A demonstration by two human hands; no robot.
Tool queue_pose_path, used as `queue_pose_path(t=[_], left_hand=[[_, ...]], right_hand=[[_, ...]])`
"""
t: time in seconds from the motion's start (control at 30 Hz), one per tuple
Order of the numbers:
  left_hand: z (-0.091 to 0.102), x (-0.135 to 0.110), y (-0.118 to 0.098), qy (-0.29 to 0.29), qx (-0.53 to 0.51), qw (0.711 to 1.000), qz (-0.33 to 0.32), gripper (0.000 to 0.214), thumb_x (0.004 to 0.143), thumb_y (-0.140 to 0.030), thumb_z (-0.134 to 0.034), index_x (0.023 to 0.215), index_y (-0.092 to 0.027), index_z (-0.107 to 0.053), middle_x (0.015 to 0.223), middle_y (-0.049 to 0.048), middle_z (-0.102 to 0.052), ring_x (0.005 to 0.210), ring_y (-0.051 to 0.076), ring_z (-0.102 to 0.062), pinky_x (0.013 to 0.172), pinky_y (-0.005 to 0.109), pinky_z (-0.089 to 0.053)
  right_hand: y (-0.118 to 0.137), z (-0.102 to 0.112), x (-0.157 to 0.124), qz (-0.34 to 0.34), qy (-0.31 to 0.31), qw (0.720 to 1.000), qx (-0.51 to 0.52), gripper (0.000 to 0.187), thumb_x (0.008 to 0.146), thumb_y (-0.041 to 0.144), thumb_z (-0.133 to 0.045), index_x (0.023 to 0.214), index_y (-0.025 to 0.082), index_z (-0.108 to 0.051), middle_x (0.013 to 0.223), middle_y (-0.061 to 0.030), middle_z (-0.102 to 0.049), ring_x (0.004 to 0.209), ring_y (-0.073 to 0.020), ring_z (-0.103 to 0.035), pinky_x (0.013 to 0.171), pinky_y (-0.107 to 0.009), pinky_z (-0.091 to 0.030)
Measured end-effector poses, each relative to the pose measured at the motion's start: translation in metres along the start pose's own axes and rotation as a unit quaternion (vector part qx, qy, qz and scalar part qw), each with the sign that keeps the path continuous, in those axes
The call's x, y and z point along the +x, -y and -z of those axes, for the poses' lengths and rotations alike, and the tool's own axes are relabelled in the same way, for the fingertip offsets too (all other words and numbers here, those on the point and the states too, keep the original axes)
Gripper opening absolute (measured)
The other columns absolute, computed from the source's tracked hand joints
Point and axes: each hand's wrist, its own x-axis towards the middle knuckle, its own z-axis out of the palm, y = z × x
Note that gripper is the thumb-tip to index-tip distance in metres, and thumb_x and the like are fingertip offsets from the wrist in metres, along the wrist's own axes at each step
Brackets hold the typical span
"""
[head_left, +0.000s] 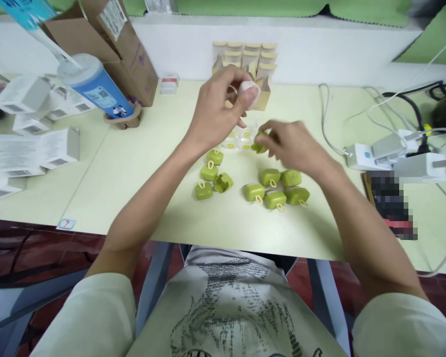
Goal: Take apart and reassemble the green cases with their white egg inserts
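Note:
My left hand [223, 101] is raised over the table, its fingers closed around a small white rounded case [250, 90]. Lower and to the right, my right hand [288, 141], a little blurred, pinches a green soft cover [259, 144]. Between and below the hands lies clear packaging [233, 141] with yellow round marks. Several green covers with cream loops [209, 172] sit at the left, among them an open cover [223, 183] facing up. Another group of green covered cases [276, 200] rests on the right, below my right hand.
Behind my hands stands a divided cardboard box [262, 101]. White boxes [59, 148], a blue cup [104, 91] and a brown carton [134, 59] occupy the left. Power plugs with cables [416, 166] and a pixelated dark object [388, 203] are at the right.

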Motion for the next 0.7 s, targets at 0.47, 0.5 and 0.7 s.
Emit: queue_pose_path(t=[0.47,0.5,0.7], left_hand=[[-0.015,-0.014,-0.019,-0.069,0.112,0.991,-0.026,0.029,0.094,-0.038,-0.095,0.110,-0.029,-0.072,0.120,0.0065,-0.076,0.094,0.021,-0.076,0.070,0.037,-0.065],[-0.021,-0.017,-0.025,-0.067,0.114,0.991,-0.031,0.026,0.098,-0.038,-0.092,0.111,-0.029,-0.071,0.122,0.0069,-0.076,0.096,0.021,-0.076,0.072,0.037,-0.065],[-0.026,-0.021,-0.034,-0.020,0.061,0.997,-0.044,0.022,0.113,-0.048,-0.076,0.125,-0.031,-0.068,0.131,0.0085,-0.076,0.100,0.021,-0.081,0.075,0.035,-0.069]], right_hand=[[0.026,0.010,-0.005,-0.015,-0.103,0.970,0.218,0.056,0.108,0.085,-0.066,0.123,0.031,-0.074,0.108,-0.0057,-0.084,0.080,-0.0230,-0.082,0.068,-0.037,-0.069],[0.026,0.012,-0.004,-0.013,-0.100,0.968,0.229,0.056,0.103,0.084,-0.075,0.124,0.033,-0.074,0.107,-0.0049,-0.084,0.083,-0.0243,-0.082,0.071,-0.039,-0.071],[-0.005,0.045,0.005,-0.021,-0.170,0.964,0.202,0.036,0.092,0.053,-0.097,0.107,0.030,-0.074,0.102,-0.0070,-0.086,0.087,-0.0283,-0.081,0.080,-0.048,-0.071]])
